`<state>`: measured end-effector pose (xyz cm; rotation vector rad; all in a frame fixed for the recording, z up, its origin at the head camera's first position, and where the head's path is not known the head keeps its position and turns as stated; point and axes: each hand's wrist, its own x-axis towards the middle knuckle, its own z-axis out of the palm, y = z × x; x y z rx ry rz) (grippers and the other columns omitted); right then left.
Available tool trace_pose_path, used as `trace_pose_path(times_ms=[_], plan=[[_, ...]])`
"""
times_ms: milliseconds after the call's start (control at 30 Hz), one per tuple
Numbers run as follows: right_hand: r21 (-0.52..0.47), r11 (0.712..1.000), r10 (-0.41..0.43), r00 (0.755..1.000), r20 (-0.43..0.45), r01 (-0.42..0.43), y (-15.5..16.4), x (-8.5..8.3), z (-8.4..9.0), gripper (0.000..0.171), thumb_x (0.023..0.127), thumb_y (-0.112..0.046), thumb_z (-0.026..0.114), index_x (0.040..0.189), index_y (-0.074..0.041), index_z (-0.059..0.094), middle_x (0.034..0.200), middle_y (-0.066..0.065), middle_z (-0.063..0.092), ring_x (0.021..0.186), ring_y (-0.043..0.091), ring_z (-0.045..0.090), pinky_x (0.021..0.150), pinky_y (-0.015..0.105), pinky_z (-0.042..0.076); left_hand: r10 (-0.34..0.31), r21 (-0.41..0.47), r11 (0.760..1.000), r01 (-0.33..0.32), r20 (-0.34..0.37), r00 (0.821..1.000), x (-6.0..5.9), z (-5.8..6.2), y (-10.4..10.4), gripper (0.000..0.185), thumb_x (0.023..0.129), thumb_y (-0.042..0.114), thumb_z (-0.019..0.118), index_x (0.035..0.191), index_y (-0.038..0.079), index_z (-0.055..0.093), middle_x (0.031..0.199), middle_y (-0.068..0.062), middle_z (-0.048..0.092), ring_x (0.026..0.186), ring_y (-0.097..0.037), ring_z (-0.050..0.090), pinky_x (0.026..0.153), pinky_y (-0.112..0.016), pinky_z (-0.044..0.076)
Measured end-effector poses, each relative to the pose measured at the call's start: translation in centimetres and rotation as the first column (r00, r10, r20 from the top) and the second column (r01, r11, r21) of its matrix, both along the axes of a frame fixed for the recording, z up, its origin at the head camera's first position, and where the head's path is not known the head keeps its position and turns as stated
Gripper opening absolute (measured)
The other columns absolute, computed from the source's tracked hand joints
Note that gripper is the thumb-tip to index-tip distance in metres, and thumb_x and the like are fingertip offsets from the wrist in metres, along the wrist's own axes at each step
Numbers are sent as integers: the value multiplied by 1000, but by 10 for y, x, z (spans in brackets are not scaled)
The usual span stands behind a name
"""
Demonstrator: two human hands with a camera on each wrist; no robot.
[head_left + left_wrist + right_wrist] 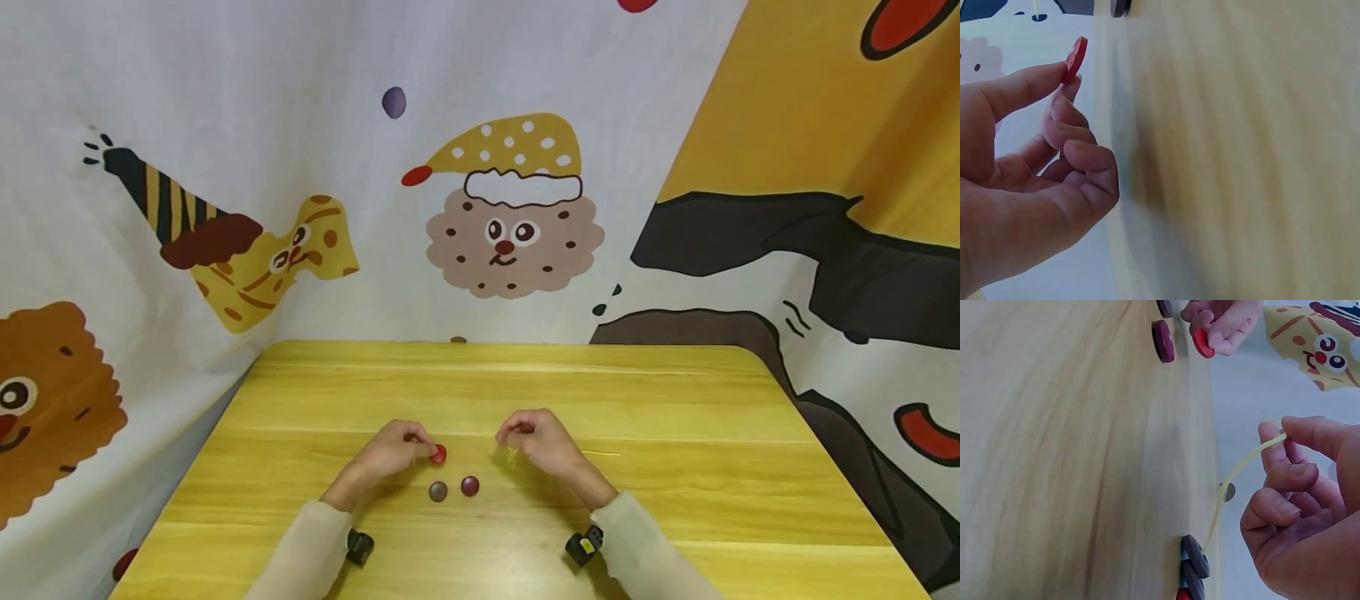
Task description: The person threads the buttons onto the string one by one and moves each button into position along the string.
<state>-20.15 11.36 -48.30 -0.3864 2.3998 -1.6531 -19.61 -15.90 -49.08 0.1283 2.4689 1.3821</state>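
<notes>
My left hand (392, 452) pinches a red button (1076, 59) by its edge, between thumb and index finger, above the table. Pinched at the fingertips of my right hand (549, 446) is a thin yellow cord (1235, 469). In the right wrist view the cord curves down to a few stacked grey buttons (1194, 562), with a bit of red below them. Two loose buttons, one grey-brown (438, 491) and one maroon (469, 486), lie on the table between the hands.
The yellow wood-grain table (337, 392) spans the front. Behind it hangs a white cloth (315, 92) printed with cartoon figures. A small black camera sits on each wrist, left (360, 547) and right (585, 546).
</notes>
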Motion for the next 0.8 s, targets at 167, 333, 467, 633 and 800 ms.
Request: trace_pose_path(times_ms=[167, 333, 467, 633, 800], plan=[[-10, 1000, -5, 1000, 16, 5, 0, -1, 2, 9, 92, -4, 65, 92, -2, 74, 88, 10, 72, 86, 32, 64, 63, 26, 48, 36, 30, 999, -36, 1, 999, -1, 3, 2, 8, 92, 14, 69, 86, 9, 72, 85, -4, 62, 75, -17, 48, 66, -30, 38], [0, 1000, -3, 1000, 15, 3, 1, -2, 4, 10, 93, -5, 65, 93, -2, 74, 85, 4, 72, 86, 32, 66, 67, 30, 51, 62, 80, 995, -63, 8, 998, -2, 6, 6, 9, 93, 15, 68, 88, 8, 71, 80, -9, 59, 64, -16, 45, 58, -28, 38], [0, 1000, -4, 1000, 6, 4, 1, -1, 5, 10, 93, -5, 65, 94, -1, 73, 86, 5, 72, 86, 33, 65, 65, 28, 49, 77, 108, 991, -76, -4, 997, -2, 7, 8, 9, 92, 15, 69, 89, 7, 71, 80, -12, 61, 61, -15, 46, 55, -27, 39], [-3, 1000, -12, 1000, 7, 12, 1, 1, 7, 9, 94, -4, 64, 96, 1, 72, 89, 9, 72, 87, 34, 64, 64, 25, 46, 98, 113, 989, -96, -14, 995, -3, 7, 11, 8, 92, 16, 69, 90, 9, 71, 83, -13, 62, 64, -17, 49, 56, -26, 41], [9, 1000, -13, 1000, -3, 13, -1, 10, 23, 9, 93, 1, 62, 95, 3, 70, 91, 15, 71, 83, 27, 64, 66, 26, 46, 126, 118, 985, -122, -30, 992, -4, 8, 15, 7, 91, 16, 69, 91, 10, 72, 83, -14, 62, 63, -16, 48, 54, -26, 39]])
